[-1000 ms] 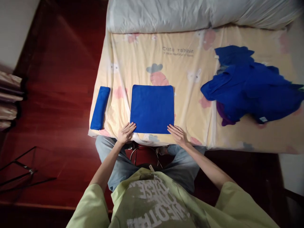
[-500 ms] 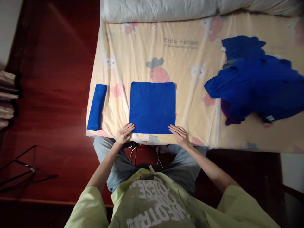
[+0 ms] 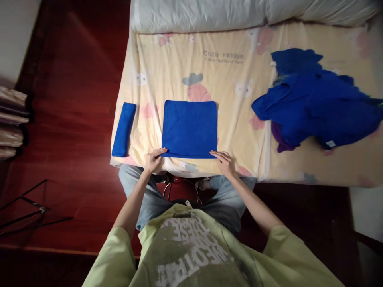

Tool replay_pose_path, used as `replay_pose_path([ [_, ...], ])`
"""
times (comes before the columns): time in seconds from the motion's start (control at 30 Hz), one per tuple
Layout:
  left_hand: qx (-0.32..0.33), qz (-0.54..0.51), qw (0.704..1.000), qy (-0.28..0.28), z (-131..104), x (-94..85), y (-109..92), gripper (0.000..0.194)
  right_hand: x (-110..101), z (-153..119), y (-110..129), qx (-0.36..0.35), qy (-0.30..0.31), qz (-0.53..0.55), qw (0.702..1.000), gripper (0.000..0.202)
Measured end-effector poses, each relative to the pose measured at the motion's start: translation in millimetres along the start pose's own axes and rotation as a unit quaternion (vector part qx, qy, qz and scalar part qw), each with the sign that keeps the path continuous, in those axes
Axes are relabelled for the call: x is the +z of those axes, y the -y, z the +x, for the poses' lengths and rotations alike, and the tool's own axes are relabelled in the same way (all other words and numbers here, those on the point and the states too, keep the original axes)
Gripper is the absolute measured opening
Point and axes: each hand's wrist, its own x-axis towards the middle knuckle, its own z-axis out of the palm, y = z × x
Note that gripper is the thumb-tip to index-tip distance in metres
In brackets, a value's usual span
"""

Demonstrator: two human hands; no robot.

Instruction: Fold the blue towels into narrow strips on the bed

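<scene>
A blue cloth (image 3: pixel 190 125) lies flat on the patterned bed sheet (image 3: pixel 221 85), its near edge turned up in a narrow fold. At the cloth's near left corner, my left hand (image 3: pixel 154 159) has its fingers pressed together on the folded edge. My right hand (image 3: pixel 223 161) grips the near right corner in the same way. To the left, near the bed's edge, rests a blue rolled cloth (image 3: pixel 123 130), touched by neither hand.
A loose heap of blue cloths (image 3: pixel 317 103) lies on the right side of the bed, with a purple piece (image 3: pixel 280 139) under it. A pale quilt (image 3: pixel 197 15) runs along the far side. Black metal stand legs (image 3: pixel 32 205) are on the floor at left.
The near edge of the cloth, flat before, is now folded over in a narrow strip. Both hands have moved slightly away from my body with it. The view has shifted a little.
</scene>
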Motion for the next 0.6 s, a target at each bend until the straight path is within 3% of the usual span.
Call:
replay_pose_path([
  [0.2, -0.093, -0.035, 0.995, -0.033, 18, -7.3, -16, 0.036, 16, 9, 6, 0.117, -0.104, 0.052, 0.986, 0.030],
  [0.33, -0.096, -0.017, 0.992, -0.075, 28, 0.3, -22, 0.036, 25, 12, 1, 0.189, -0.136, 0.082, 0.969, 0.032],
  [0.6, -0.098, 0.029, 0.981, -0.167, 32, 20.8, -27, 0.043, 25, 23, -5, 0.253, -0.177, 0.103, 0.946, 0.044],
])
